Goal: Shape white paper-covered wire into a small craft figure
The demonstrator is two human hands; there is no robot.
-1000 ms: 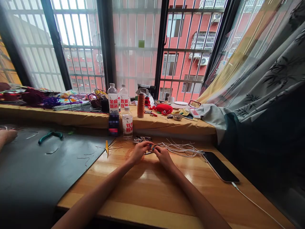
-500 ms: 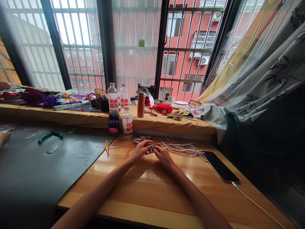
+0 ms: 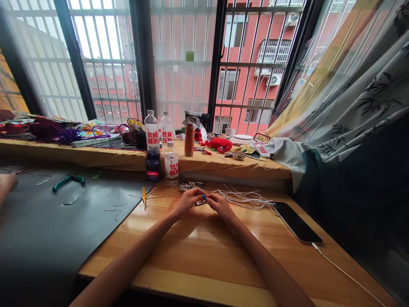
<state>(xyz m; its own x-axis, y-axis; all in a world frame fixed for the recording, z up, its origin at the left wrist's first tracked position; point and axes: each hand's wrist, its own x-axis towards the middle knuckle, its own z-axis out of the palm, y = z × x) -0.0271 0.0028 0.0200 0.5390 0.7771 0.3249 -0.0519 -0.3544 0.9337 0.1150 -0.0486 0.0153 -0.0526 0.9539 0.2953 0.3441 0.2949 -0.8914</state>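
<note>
Over the wooden table, my left hand [image 3: 188, 202] and my right hand [image 3: 221, 206] meet at the fingertips. Both are closed in a pinch. Whatever lies between the fingers is too small and covered to name. Loose orange cord or wire [image 3: 174, 204] lies coiled on the wood beside and under my left hand. Just behind the hands is a clear tray of small shiny parts [image 3: 191, 185]. White cords [image 3: 246, 198] spread out to the right of my right hand.
A phone [image 3: 297, 221] with a charging cable lies at right. Three water bottles [image 3: 171, 166] and an orange spool [image 3: 189, 140] stand behind. A yellow-handled tool [image 3: 144, 197] is at left. On the grey mat are teal-handled pliers [image 3: 68, 182] and another person's hand [image 3: 6, 185].
My fingertips have drawn closer together, and the dark piece glimpsed at my right fingers no longer shows. The other person's hand has come further into view at the left edge.
</note>
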